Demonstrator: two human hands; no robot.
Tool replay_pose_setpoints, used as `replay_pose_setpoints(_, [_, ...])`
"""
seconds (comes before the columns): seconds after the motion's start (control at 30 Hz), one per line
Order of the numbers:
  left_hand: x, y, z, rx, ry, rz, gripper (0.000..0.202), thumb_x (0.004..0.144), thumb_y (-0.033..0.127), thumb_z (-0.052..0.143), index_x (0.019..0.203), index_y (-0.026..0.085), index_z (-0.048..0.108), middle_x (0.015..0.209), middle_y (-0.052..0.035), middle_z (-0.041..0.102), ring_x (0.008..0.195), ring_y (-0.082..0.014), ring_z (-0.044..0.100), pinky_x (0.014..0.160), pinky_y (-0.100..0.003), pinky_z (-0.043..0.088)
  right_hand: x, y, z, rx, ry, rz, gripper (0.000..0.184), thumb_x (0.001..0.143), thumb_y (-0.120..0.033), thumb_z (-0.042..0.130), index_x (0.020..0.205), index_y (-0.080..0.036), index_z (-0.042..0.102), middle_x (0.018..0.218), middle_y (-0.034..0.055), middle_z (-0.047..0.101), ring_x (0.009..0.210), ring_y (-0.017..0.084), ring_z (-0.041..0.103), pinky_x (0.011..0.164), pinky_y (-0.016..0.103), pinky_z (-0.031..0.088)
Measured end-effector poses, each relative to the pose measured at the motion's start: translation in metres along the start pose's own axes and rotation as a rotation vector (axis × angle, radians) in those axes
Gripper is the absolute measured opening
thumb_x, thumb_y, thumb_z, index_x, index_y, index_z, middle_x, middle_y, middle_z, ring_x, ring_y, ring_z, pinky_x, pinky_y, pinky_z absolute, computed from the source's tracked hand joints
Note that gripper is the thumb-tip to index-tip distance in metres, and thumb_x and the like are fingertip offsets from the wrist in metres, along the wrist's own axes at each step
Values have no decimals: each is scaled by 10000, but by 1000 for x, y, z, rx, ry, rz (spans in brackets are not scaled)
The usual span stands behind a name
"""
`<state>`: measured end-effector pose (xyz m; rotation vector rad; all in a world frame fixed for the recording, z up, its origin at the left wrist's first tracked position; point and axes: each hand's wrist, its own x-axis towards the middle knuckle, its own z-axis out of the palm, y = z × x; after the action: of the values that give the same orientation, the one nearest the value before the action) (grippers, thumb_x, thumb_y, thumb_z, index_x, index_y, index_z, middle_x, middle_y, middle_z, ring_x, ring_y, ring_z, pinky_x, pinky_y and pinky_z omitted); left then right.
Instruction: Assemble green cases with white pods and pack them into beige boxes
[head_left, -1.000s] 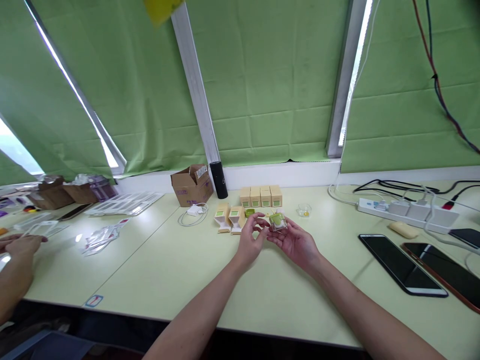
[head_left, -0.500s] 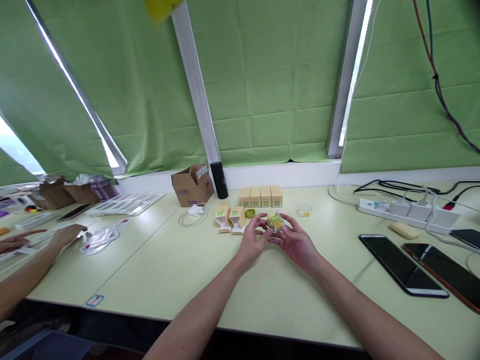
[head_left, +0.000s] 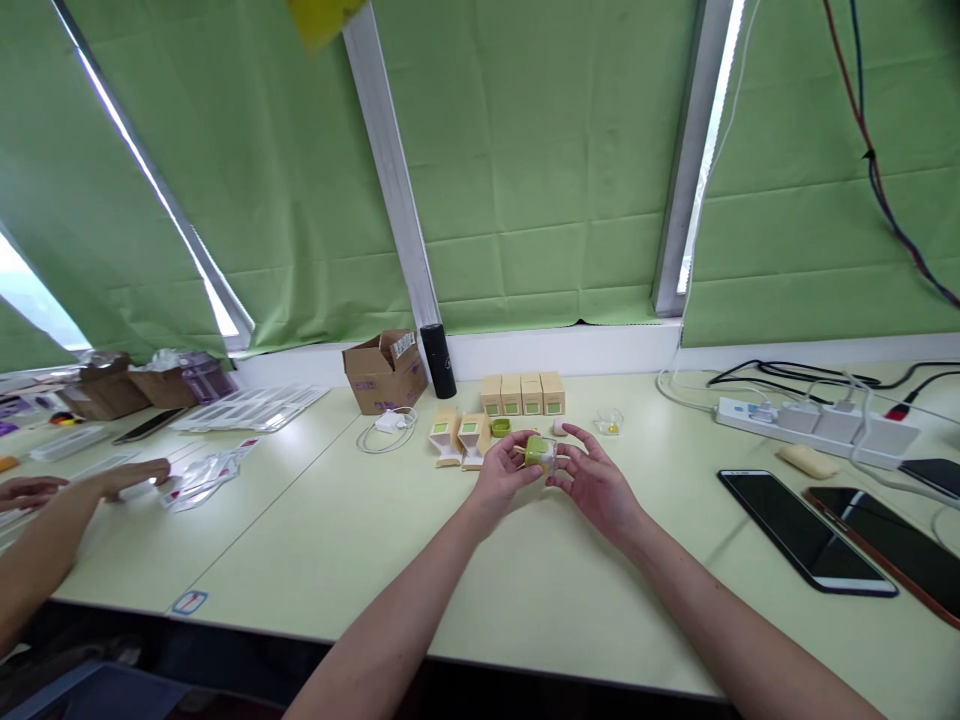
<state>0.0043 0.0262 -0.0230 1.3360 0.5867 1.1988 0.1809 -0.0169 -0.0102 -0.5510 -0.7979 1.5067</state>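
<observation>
Between my two hands, above the table, is a small green container with a clear part (head_left: pixel 537 452). My left hand (head_left: pixel 501 468) grips its green side. Fingers of my right hand (head_left: pixel 596 482) close on its clear end. Just beyond, a small green tray (head_left: pixel 500 427) lies on the table, and a small whitish round piece (head_left: pixel 559 427) sits behind my right fingertips. Two opened small cartons (head_left: pixel 459 438) stand left of my left hand. A row of closed cartons (head_left: pixel 523 394) is at the back. To the right rests a clear cup (head_left: pixel 608 421) with something yellow in it.
A brown cardboard box (head_left: pixel 385 372), a black cylinder (head_left: pixel 438 361) and a white charger with cable (head_left: pixel 389 421) stand back left. At right lie a power strip (head_left: pixel 814 430), a yellowish oval object (head_left: pixel 808 460) and phones (head_left: pixel 806 528). Another person's hands (head_left: pixel 124 478) work at far left.
The green container has been turned sideways, so its clear end now faces my right hand. The whitish round piece has come into sight. The other person's hands have shifted slightly.
</observation>
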Motion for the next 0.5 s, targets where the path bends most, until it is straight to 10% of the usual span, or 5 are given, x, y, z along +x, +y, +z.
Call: replay_pose_setpoints(0.5, [-3,9,10,465,127,124,521,670,148,832,1172,231,715,1230,-77,687,1037,-226,620,931,-367,484,17,3,-22,-108,333,-111,451,690,-536,852,1043,-309,687,877,-7,649,785,176,605,658,306,484])
